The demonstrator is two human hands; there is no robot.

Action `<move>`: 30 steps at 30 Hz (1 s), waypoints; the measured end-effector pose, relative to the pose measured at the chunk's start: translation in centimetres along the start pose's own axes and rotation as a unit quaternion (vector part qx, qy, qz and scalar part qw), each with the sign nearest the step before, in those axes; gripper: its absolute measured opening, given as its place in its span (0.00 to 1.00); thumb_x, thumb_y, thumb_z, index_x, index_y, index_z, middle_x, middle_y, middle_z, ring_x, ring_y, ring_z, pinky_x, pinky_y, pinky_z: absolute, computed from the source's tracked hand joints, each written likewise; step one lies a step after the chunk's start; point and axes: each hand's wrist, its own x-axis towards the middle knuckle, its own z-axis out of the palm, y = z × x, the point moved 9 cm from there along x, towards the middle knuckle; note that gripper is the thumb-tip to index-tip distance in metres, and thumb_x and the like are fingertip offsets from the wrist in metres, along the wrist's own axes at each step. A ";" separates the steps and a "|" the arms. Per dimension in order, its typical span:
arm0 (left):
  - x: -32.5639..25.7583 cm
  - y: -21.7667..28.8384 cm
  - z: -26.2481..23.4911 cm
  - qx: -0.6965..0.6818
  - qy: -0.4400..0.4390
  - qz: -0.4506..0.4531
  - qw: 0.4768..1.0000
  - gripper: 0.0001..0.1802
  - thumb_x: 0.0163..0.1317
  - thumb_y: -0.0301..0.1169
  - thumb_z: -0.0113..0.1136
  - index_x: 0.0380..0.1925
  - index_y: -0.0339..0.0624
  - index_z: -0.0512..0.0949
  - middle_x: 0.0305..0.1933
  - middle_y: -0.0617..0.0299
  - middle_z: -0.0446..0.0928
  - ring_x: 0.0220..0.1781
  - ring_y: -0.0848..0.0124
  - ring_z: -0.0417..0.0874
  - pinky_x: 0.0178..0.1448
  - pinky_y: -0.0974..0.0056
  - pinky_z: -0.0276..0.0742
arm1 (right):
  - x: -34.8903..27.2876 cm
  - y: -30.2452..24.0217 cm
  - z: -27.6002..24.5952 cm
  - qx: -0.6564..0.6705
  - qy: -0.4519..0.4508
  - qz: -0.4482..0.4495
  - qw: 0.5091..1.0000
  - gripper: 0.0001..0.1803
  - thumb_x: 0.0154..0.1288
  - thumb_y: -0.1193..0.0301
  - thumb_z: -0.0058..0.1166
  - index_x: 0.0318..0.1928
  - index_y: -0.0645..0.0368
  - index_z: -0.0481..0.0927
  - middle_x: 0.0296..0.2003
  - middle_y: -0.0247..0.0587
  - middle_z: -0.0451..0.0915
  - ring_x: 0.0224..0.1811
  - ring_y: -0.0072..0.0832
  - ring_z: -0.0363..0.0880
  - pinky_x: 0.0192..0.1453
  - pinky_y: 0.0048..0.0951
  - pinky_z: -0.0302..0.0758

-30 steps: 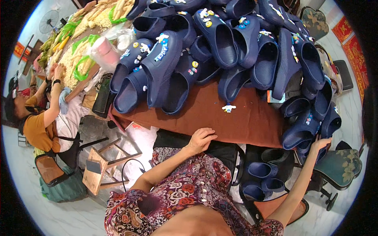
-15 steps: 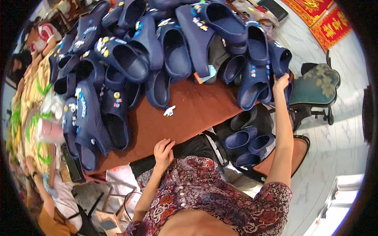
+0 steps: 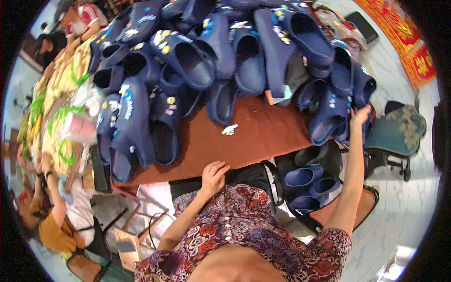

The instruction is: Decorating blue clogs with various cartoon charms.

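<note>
A big heap of navy blue clogs with small coloured charms covers a brown table. My left hand rests flat on the table's near edge, fingers apart, holding nothing. My right hand reaches out to the right end of the heap and grips a navy clog at the table's edge. A small white charm lies loose on the bare brown surface between my hands.
More navy clogs are stacked below the table at my right. A green patterned chair stands to the right. At the left lie yellow and green goods, with a person in an orange top seated there. A wooden frame lies on the floor.
The view has swung so the heap sits more to the left. My right hand rose from the low clogs to the clog at the table's edge. My left hand stays on the near edge.
</note>
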 end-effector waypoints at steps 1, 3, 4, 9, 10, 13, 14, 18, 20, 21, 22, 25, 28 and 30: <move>0.4 0.0 0.4 -0.009 -0.005 0.012 1.000 0.25 0.44 0.19 0.59 0.46 0.47 0.80 0.51 0.58 0.76 0.55 0.55 0.76 0.57 0.53 0.73 | 1.5 -0.8 -2.5 -0.100 0.060 -0.049 0.992 0.41 0.67 0.43 0.44 0.66 0.64 0.63 0.67 0.52 0.60 0.58 0.55 0.72 0.57 0.50 0.75; 0.0 -0.3 0.1 0.007 -0.006 -0.004 1.000 0.25 0.44 0.19 0.59 0.47 0.46 0.80 0.52 0.58 0.76 0.55 0.55 0.76 0.57 0.54 0.73 | -2.3 -3.1 -2.9 -0.316 0.170 -0.195 0.913 0.34 0.69 0.51 0.45 0.59 0.71 0.70 0.63 0.60 0.63 0.56 0.54 0.71 0.58 0.47 0.72; -0.2 -0.3 0.0 0.008 -0.007 -0.003 1.000 0.26 0.43 0.19 0.59 0.47 0.46 0.80 0.52 0.57 0.76 0.55 0.54 0.76 0.57 0.53 0.73 | -5.4 -4.2 -1.9 -0.245 0.161 -0.287 0.912 0.31 0.69 0.55 0.46 0.59 0.72 0.69 0.61 0.62 0.64 0.55 0.52 0.69 0.59 0.46 0.70; -0.8 -0.4 -0.3 0.020 -0.012 -0.003 1.000 0.27 0.43 0.18 0.60 0.48 0.46 0.79 0.51 0.57 0.76 0.55 0.54 0.76 0.57 0.53 0.73 | -25.9 -6.2 5.3 -0.123 -0.128 -0.456 0.872 0.16 0.69 0.76 0.48 0.55 0.70 0.68 0.53 0.51 0.69 0.53 0.36 0.69 0.60 0.34 0.66; -0.7 -0.5 -0.3 0.019 -0.011 -0.004 1.000 0.27 0.43 0.18 0.60 0.48 0.46 0.79 0.51 0.57 0.76 0.55 0.54 0.76 0.57 0.53 0.73 | -29.2 -4.7 6.5 -0.096 -0.205 -0.425 0.876 0.12 0.68 0.78 0.47 0.50 0.67 0.72 0.48 0.47 0.73 0.50 0.35 0.72 0.60 0.33 0.66; -0.8 -0.5 -0.3 0.016 -0.014 0.002 1.000 0.27 0.43 0.19 0.60 0.48 0.47 0.79 0.52 0.57 0.75 0.56 0.55 0.76 0.57 0.54 0.73 | -41.7 -1.0 10.5 -0.168 -0.411 -0.415 0.794 0.09 0.63 0.77 0.50 0.44 0.63 0.77 0.42 0.44 0.76 0.47 0.37 0.74 0.56 0.36 0.70; -0.6 -0.4 -0.2 0.012 -0.017 0.004 1.000 0.27 0.44 0.19 0.60 0.48 0.47 0.79 0.52 0.57 0.75 0.56 0.55 0.76 0.57 0.54 0.73 | -44.5 1.1 11.3 -0.170 -0.453 -0.415 0.770 0.09 0.63 0.76 0.52 0.44 0.62 0.77 0.43 0.46 0.75 0.48 0.40 0.74 0.57 0.37 0.70; -0.8 -0.7 -0.1 0.007 -0.027 -0.010 1.000 0.26 0.44 0.20 0.60 0.48 0.46 0.79 0.52 0.58 0.75 0.56 0.56 0.75 0.57 0.55 0.73 | -53.3 6.4 14.6 -0.201 -0.551 -0.370 0.721 0.17 0.60 0.72 0.57 0.50 0.60 0.75 0.51 0.51 0.71 0.56 0.48 0.69 0.61 0.43 0.66; -0.7 -0.7 -0.5 0.008 -0.024 -0.007 1.000 0.26 0.45 0.20 0.59 0.48 0.46 0.79 0.52 0.58 0.76 0.57 0.56 0.76 0.57 0.55 0.74 | -55.5 7.1 15.7 -0.193 -0.569 -0.370 0.709 0.17 0.60 0.71 0.58 0.50 0.60 0.75 0.52 0.51 0.70 0.55 0.49 0.69 0.61 0.44 0.66; -0.5 -0.5 -0.5 -0.002 -0.023 0.001 1.000 0.25 0.45 0.20 0.59 0.48 0.46 0.79 0.52 0.58 0.76 0.57 0.57 0.76 0.57 0.55 0.74 | -56.1 7.3 15.8 -0.210 -0.556 -0.401 0.697 0.17 0.60 0.70 0.59 0.50 0.60 0.75 0.52 0.50 0.71 0.55 0.49 0.69 0.59 0.44 0.66; -0.4 -0.7 -0.5 -0.011 -0.022 -0.007 1.000 0.25 0.45 0.20 0.59 0.47 0.46 0.80 0.52 0.58 0.76 0.57 0.57 0.76 0.57 0.55 0.74 | -56.6 7.8 16.0 -0.231 -0.542 -0.434 0.682 0.17 0.60 0.70 0.59 0.49 0.59 0.75 0.51 0.50 0.71 0.55 0.48 0.69 0.58 0.45 0.66; 0.2 -0.8 -1.4 -0.076 -0.027 -0.026 0.996 0.23 0.47 0.18 0.57 0.46 0.44 0.80 0.53 0.56 0.76 0.57 0.55 0.75 0.58 0.54 0.75 | -56.5 9.6 16.3 -0.253 -0.561 -0.456 0.643 0.15 0.61 0.70 0.58 0.48 0.59 0.76 0.50 0.48 0.72 0.55 0.46 0.69 0.56 0.45 0.66; 0.4 -1.6 -3.5 -0.148 -0.023 -0.093 0.984 0.22 0.48 0.16 0.54 0.46 0.42 0.80 0.52 0.54 0.77 0.55 0.54 0.76 0.57 0.55 0.75 | -56.6 8.9 16.2 -0.237 -0.572 -0.449 0.644 0.12 0.62 0.73 0.56 0.46 0.59 0.76 0.50 0.48 0.73 0.54 0.46 0.70 0.55 0.45 0.66; 0.8 -2.1 -5.0 -0.186 -0.005 -0.142 0.972 0.22 0.48 0.14 0.53 0.44 0.40 0.82 0.49 0.54 0.79 0.51 0.55 0.79 0.54 0.58 0.76 | -55.8 9.1 16.0 -0.223 -0.567 -0.441 0.659 0.13 0.60 0.75 0.56 0.46 0.60 0.74 0.49 0.50 0.72 0.54 0.48 0.69 0.56 0.46 0.66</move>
